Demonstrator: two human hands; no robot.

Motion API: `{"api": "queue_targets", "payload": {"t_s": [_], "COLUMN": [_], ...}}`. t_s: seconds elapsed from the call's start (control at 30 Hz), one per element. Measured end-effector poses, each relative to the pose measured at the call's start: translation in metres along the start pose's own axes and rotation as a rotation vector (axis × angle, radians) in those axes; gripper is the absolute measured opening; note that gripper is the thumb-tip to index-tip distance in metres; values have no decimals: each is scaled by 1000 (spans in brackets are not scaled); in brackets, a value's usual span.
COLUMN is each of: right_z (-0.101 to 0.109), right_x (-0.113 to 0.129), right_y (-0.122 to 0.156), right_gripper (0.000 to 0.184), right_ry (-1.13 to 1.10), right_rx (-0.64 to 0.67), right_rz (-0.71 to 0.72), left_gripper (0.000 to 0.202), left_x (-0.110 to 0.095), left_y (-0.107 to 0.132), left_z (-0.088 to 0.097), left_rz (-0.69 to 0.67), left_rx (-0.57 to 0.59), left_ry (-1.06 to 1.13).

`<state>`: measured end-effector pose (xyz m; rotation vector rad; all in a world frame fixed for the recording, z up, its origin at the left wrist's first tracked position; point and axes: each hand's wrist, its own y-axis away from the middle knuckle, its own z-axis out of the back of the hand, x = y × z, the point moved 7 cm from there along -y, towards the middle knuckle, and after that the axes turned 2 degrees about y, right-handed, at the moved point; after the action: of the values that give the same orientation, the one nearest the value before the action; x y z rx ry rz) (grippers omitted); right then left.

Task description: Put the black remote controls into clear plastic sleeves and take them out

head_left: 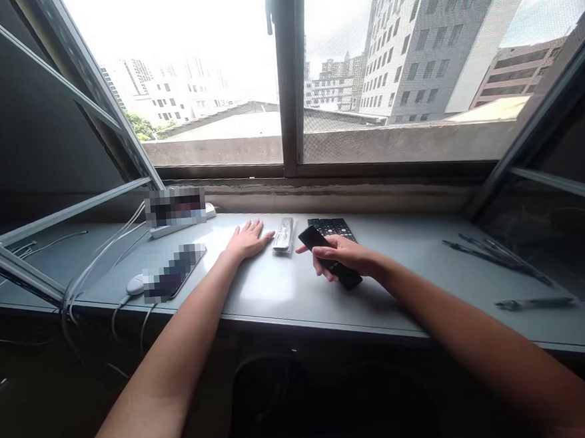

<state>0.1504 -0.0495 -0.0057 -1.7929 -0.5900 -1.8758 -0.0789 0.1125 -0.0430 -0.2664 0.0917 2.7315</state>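
Note:
My right hand (343, 251) grips a black remote control (310, 238), raised at a slant above the desk with its far end pointing up and left. Just behind that hand lie several black remotes (334, 225) with rows of buttons, side by side and partly hidden by my fingers. My left hand (246, 241) rests flat on the desk, fingers spread. A pale object in clear plastic wrap (283, 235), long like a remote, lies between my hands, close to my left thumb.
On the left, a phone (183, 274) lies by a round white charger (135, 284) with cables. A white power strip (182, 223) stands behind. Pens (533, 303) lie on the right of the grey desk (278, 293). Metal frames (66, 208) flank both sides below the window.

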Motion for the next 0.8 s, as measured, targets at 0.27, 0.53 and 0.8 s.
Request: {"api": "queue_targets", "payload": {"t_s": [0.27, 0.53, 0.8], "right_z": [-2, 14, 44], "right_x": [2, 3, 6], "right_y": [0, -3, 0], "right_gripper": [61, 53, 49], "right_ry": [-12, -234, -474], "right_rx": [-8, -150, -312], "right_rz": [7, 79, 128], "left_gripper": [83, 79, 61], "left_x": [5, -102, -185], "left_y": [-3, 19, 2], "left_z": [11, 74, 42], "left_rz": [30, -223, -440], "left_rx": [-82, -381, -116], "left_ry": [149, 1012, 1472]}}
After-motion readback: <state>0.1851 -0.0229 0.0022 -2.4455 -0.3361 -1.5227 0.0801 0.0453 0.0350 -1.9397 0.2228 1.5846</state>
